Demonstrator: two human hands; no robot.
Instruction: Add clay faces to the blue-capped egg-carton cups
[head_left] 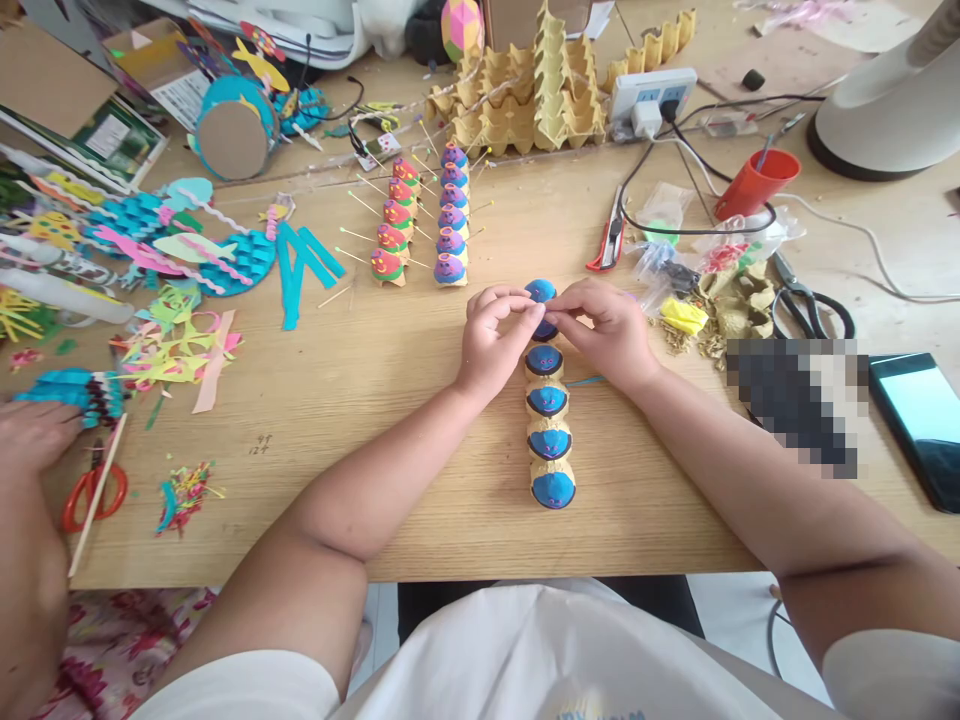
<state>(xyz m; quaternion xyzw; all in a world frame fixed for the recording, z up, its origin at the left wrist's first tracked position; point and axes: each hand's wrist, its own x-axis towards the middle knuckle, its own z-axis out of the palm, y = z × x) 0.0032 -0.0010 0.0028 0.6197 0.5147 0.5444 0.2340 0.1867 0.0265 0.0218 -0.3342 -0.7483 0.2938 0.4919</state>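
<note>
Pinching, fingertips meeting, the left hand (491,342) and right hand (611,328) work over the far end of the egg-carton strip (550,443); can't tell if there's anything tiny btw. them. And what a strip: six domed cups in a row, bright blue on top, dark-edged, bare tan carton below, w/ little pink faces on the nearer ones (the far two are partly behind the fingers, so no verdict there). It sits mid-table, straight in front of the person, long axis running away from the near edge, approx. square to it, faces turned toward the person. A thin blue sliver (585,380) lies just beside it, right side. Beyond, to the left, stand two more rows, a pink-and-green row (390,240) and a purple row (451,222), both bristling w/ pale-tipped sticks. All this on a wood-grain table (420,430): egg trays (551,95) at the back, phone (919,425) and black-handled scissors (811,305) at right, paper scraps etc. at left, near a co-worker's hand (41,440).
</note>
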